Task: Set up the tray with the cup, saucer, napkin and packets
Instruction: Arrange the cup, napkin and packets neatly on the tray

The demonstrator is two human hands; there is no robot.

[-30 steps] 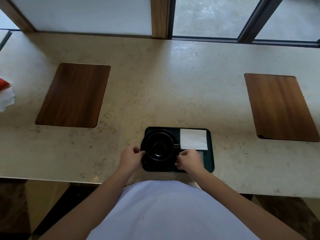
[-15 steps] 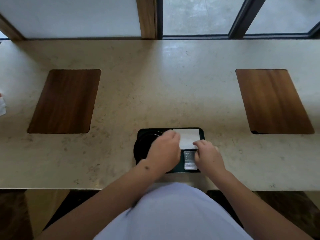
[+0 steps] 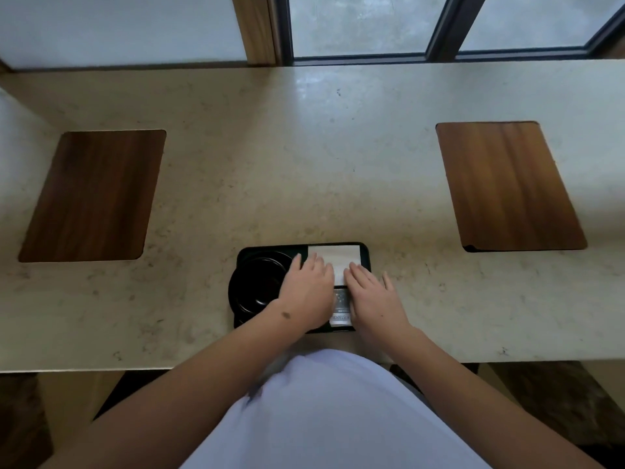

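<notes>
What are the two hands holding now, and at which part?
Nothing is gripped. The left hand and right hand lie with straight fingers flat on the near edge of the white folded paper napkin on the dark rectangular tray.

A person seen from above wears a pale lavender-white short-sleeved top, its smooth, unprinted fabric filling the lower middle of the head view and rounding out over the torso. Both forearms are bare from the elbow down, with no watch, bracelet or ring visible on the left hand (image 3: 309, 286) or the right hand (image 3: 373, 294). A small dark oval mark sits on the left forearm just behind the wrist, and a tiny dark speck shows on the back of the right hand.
</notes>
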